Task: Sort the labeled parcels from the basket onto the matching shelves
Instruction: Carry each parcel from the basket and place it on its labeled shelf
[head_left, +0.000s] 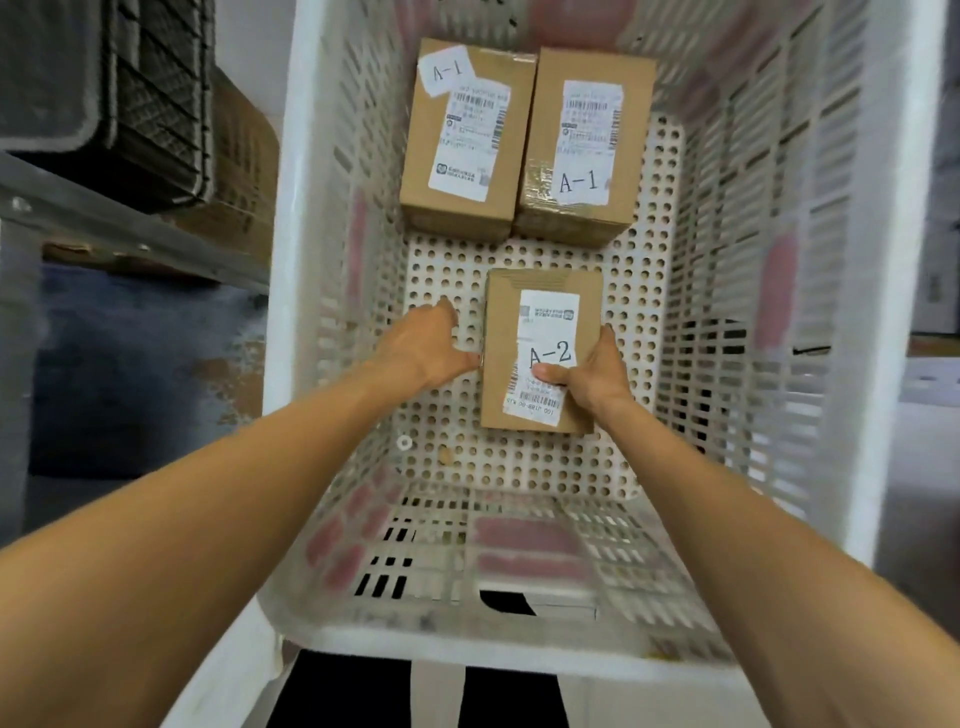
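A deep white perforated basket (810, 312) holds three brown cardboard parcels. Two parcels labelled A-1 lie side by side at the far end, the left parcel (462, 145) and the right parcel (587, 150). Nearer to me lies a parcel labelled A-2 (540, 332). My right hand (587, 379) grips its right edge, thumb pressed on the white label. My left hand (431, 348) reaches to the parcel's left side, thumb touching that edge, fingers extended over the basket floor.
To the left stands a metal shelf rail (104, 218) with dark crates (156, 93) and a brown carton above it. The basket's high slotted walls close in the parcels on all sides. Pale boxes show dimly at far right.
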